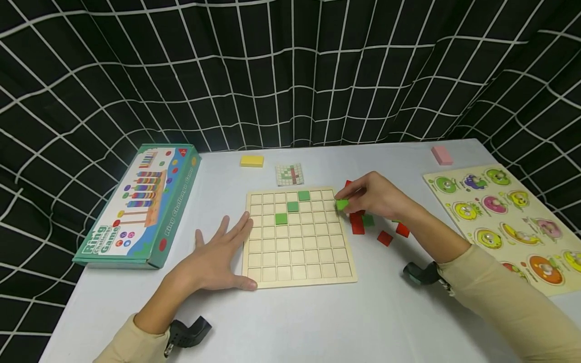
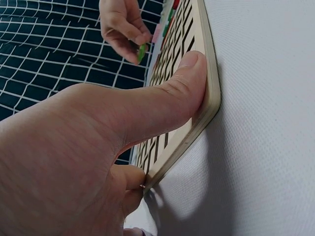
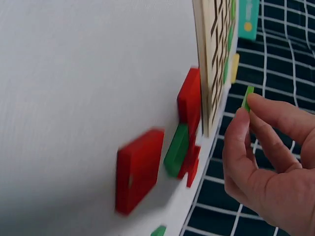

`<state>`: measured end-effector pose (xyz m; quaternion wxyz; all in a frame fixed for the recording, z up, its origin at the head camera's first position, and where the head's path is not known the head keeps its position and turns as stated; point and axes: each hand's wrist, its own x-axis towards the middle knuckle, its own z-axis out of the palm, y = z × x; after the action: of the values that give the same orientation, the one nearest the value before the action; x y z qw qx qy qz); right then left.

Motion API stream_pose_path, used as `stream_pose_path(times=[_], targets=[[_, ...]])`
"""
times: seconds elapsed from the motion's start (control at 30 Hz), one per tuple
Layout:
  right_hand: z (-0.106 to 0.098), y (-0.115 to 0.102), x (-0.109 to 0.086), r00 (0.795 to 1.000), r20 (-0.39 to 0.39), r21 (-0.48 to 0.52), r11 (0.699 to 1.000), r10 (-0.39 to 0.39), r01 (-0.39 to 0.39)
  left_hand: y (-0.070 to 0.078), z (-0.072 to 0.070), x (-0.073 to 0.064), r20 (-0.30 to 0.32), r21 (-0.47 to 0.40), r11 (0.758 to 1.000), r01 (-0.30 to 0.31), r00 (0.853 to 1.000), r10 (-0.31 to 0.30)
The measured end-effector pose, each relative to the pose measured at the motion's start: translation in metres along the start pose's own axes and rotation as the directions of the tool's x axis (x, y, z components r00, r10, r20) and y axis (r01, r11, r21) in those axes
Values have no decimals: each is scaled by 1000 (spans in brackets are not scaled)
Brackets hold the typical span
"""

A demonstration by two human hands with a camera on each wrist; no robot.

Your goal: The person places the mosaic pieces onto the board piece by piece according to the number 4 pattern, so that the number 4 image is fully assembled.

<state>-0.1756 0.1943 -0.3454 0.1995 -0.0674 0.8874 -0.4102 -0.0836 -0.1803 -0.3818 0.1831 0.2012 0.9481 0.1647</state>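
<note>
Head: gridded board (image 1: pixel 299 244) between box (image 1: pixel 140 201) and fruit-board (image 1: pixel 504 218).

1. "Ring Challenge Game" stands on the top face of the teal box (image 1: pixel 136 201), which lies left of the grid board (image 1: pixel 299 257).
2. "Ring Challenge Game" runs again along the teal box's long side, the one facing the grid board.
3. A small red triangle (image 1: pixel 182 152) on the top face perhaps bears a sign, too small to read.
</note>
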Motion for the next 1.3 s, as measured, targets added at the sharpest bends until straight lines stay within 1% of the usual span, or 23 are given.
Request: stream_pose_path(times=[0.2,0.37,0.67,0.93,1.13,1.3], targets=[[14,-8,5,999,11,-40,999,-33,34,0,-1,0,0,-3,1000,2,1000,-2],[28,-14,9,998,32,-32,998,-49,50,1,-1,0,-6,-3,1000,8,1000,-8],[52,-30,9,997,66,-21,998,-50,51,0,0,-1,-9,0,1000,7,1000,-7],[68,-39,10,990,100,-14,995,-96,97,0,2,0,-9,-8,1000,3,1000,-3],[80,-48,11,989,108,-22,994,-101,104,0,3,1,-6,-3,1000,5,1000,-5],[90,-57,12,990,110,-23,996,-89,92,-1,4,0,-5,4,1000,13,1000,-13]])
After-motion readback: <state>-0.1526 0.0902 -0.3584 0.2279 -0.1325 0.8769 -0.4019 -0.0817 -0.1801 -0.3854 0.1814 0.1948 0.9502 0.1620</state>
